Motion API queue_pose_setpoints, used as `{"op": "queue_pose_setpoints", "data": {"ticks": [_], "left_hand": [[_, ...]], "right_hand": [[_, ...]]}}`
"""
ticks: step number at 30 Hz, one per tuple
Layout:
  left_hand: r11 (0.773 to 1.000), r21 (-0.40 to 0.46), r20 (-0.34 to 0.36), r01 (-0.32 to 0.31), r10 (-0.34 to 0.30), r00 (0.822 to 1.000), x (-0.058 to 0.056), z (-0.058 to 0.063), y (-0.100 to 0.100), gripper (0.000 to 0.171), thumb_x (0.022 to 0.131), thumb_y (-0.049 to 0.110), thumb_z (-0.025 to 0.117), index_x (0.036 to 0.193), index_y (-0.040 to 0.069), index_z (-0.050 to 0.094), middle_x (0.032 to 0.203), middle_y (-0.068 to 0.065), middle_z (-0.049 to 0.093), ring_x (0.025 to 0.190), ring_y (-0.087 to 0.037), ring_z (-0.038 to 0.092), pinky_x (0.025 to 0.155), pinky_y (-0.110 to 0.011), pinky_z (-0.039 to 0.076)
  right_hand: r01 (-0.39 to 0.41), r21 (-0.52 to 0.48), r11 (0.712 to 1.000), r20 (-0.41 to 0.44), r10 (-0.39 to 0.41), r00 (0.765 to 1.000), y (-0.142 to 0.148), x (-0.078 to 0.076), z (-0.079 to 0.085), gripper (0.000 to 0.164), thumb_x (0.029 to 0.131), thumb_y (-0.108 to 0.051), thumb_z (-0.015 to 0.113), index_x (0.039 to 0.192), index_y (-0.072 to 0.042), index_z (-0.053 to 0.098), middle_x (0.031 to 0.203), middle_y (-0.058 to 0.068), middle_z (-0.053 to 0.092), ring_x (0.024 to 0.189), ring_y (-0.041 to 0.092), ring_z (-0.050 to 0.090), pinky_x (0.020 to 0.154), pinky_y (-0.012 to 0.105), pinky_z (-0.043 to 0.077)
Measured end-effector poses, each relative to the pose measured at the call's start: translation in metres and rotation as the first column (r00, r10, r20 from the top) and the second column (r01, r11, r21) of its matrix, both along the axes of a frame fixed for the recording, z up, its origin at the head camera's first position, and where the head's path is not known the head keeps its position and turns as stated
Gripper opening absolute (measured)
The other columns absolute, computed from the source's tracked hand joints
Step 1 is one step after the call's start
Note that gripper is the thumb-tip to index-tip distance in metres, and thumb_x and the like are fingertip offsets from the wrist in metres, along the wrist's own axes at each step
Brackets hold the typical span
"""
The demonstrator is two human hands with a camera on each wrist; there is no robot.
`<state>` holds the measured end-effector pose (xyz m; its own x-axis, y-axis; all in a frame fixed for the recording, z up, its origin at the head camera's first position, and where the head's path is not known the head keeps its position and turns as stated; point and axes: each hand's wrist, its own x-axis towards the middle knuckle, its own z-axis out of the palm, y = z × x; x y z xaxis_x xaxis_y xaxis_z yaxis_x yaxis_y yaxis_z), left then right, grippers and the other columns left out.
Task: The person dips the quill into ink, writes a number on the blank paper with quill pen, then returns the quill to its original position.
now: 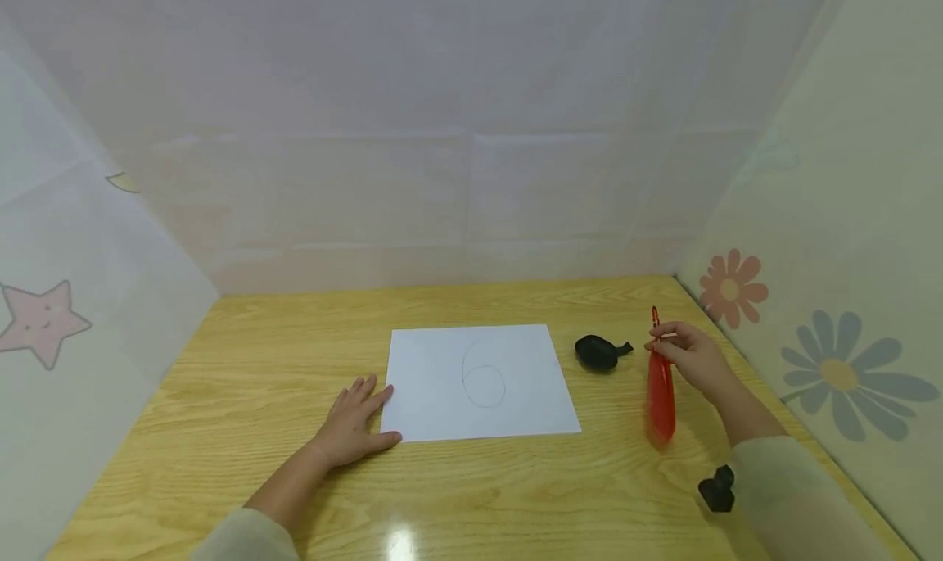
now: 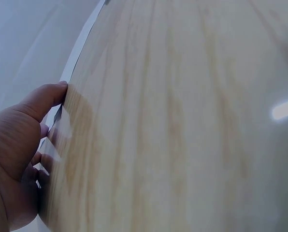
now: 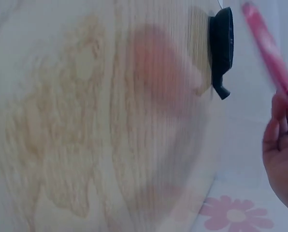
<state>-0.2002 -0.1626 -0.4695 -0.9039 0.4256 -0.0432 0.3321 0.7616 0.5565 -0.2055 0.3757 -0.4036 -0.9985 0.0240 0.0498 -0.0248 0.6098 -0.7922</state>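
Note:
My left hand (image 1: 352, 427) lies with its fingers spread on the left edge of a white sheet of paper (image 1: 427, 364), which bears a thin drawn line like a 6. In the left wrist view the thumb (image 2: 47, 99) rests at the sheet's edge. Over the table's right side, my right hand (image 1: 692, 356) pinches a long red thing (image 1: 661, 405) by its narrow stem. The stem points away from me and the wider, glossy body hangs toward me, blurred. The right wrist view shows the red thing (image 3: 269, 53) reaching out from the fingertips. Its exact kind is unclear.
A rounded black object (image 1: 597, 354) with a short flared neck lies between the paper and my right hand. A smaller black piece (image 1: 717, 490) sits beside my right sleeve. Pale walls with printed flowers and a star enclose the wooden table (image 1: 295, 340).

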Motion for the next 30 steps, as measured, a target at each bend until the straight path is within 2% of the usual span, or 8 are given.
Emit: {"op": "queue_pose_setpoints", "data": {"ticks": [3, 7, 10, 14, 17, 23, 26, 30], "left_hand": [[1.000, -0.005, -0.004, 0.001, -0.001, 1.000, -0.001, 0.000, 0.000, 0.080, 0.086, 0.042, 0.072, 0.147, 0.001, 0.042, 0.158, -0.030, 0.020, 0.149, -0.049, 0.010, 0.121, -0.063, 0.005], [1.000, -0.009, -0.007, -0.001, 0.001, 1.000, -0.001, 0.001, 0.000, 0.079, 0.086, 0.042, 0.072, 0.147, 0.001, 0.042, 0.158, -0.031, 0.020, 0.148, -0.049, 0.010, 0.120, -0.063, 0.005], [1.000, -0.008, -0.007, -0.002, 0.002, 1.000, -0.002, 0.001, -0.001, 0.079, 0.086, 0.042, 0.072, 0.147, 0.001, 0.042, 0.158, -0.031, 0.020, 0.148, -0.049, 0.010, 0.120, -0.063, 0.005], [1.000, -0.012, -0.011, 0.004, -0.004, 1.000, -0.002, -0.001, -0.001, 0.080, 0.086, 0.043, 0.072, 0.147, 0.001, 0.042, 0.158, -0.030, 0.020, 0.148, -0.049, 0.010, 0.120, -0.064, 0.006], [1.000, -0.013, -0.014, 0.006, -0.006, 1.000, -0.002, 0.000, 0.000, 0.079, 0.086, 0.042, 0.072, 0.147, 0.001, 0.042, 0.158, -0.031, 0.021, 0.148, -0.049, 0.011, 0.120, -0.064, 0.006], [1.000, -0.002, -0.007, 0.004, -0.004, 1.000, 0.000, 0.002, 0.000, 0.079, 0.086, 0.041, 0.073, 0.146, 0.001, 0.042, 0.158, -0.031, 0.021, 0.148, -0.049, 0.011, 0.120, -0.064, 0.006], [1.000, 0.003, -0.003, 0.003, -0.003, 1.000, 0.001, 0.003, 0.001, 0.079, 0.086, 0.041, 0.073, 0.147, 0.001, 0.042, 0.158, -0.031, 0.021, 0.148, -0.049, 0.011, 0.120, -0.064, 0.006], [1.000, 0.004, -0.001, -0.001, 0.001, 1.000, 0.001, 0.003, 0.000, 0.079, 0.086, 0.041, 0.073, 0.147, 0.001, 0.042, 0.158, -0.031, 0.021, 0.148, -0.049, 0.010, 0.120, -0.064, 0.006]], "right_hand": [[-0.070, -0.136, 0.988, 0.085, 0.082, 0.993, 0.006, -0.005, -0.005, 0.023, 0.103, -0.018, 0.051, 0.120, -0.004, 0.052, 0.095, -0.021, 0.070, 0.086, -0.005, 0.063, 0.074, 0.020, 0.052], [-0.099, -0.147, 0.984, 0.193, 0.127, 0.973, 0.010, -0.012, -0.014, 0.038, 0.102, -0.019, 0.052, 0.129, 0.005, 0.039, 0.103, -0.006, 0.074, 0.085, 0.003, 0.066, 0.073, 0.028, 0.054], [-0.070, -0.088, 0.994, 0.249, 0.090, 0.964, 0.009, -0.017, -0.022, 0.049, 0.101, -0.024, 0.055, 0.131, 0.011, 0.037, 0.108, 0.009, 0.072, 0.084, 0.007, 0.066, 0.075, 0.029, 0.055], [-0.008, -0.016, 1.000, 0.286, 0.012, 0.958, 0.003, -0.018, -0.026, 0.048, 0.099, -0.028, 0.058, 0.124, 0.012, 0.050, 0.104, 0.011, 0.067, 0.084, 0.009, 0.061, 0.075, 0.026, 0.053], [0.022, 0.000, 1.000, 0.297, -0.021, 0.955, -0.002, -0.019, -0.028, 0.046, 0.099, -0.027, 0.058, 0.123, 0.011, 0.053, 0.102, 0.008, 0.066, 0.083, 0.010, 0.059, 0.071, 0.026, 0.052], [0.114, -0.015, 0.993, 0.291, -0.104, 0.951, -0.010, -0.021, -0.037, 0.045, 0.098, -0.025, 0.057, 0.126, 0.010, 0.053, 0.111, 0.018, 0.063, 0.083, 0.010, 0.059, 0.069, 0.025, 0.053], [0.162, -0.020, 0.987, 0.286, -0.150, 0.947, -0.014, -0.021, -0.041, 0.047, 0.098, -0.025, 0.057, 0.129, 0.009, 0.053, 0.120, 0.025, 0.059, 0.088, 0.015, 0.061, 0.070, 0.024, 0.054], [0.177, -0.010, 0.984, 0.280, -0.167, 0.945, -0.017, -0.022, -0.044, 0.049, 0.099, -0.026, 0.056, 0.134, 0.008, 0.051, 0.130, 0.030, 0.054, 0.100, 0.025, 0.061, 0.073, 0.024, 0.053]]}}
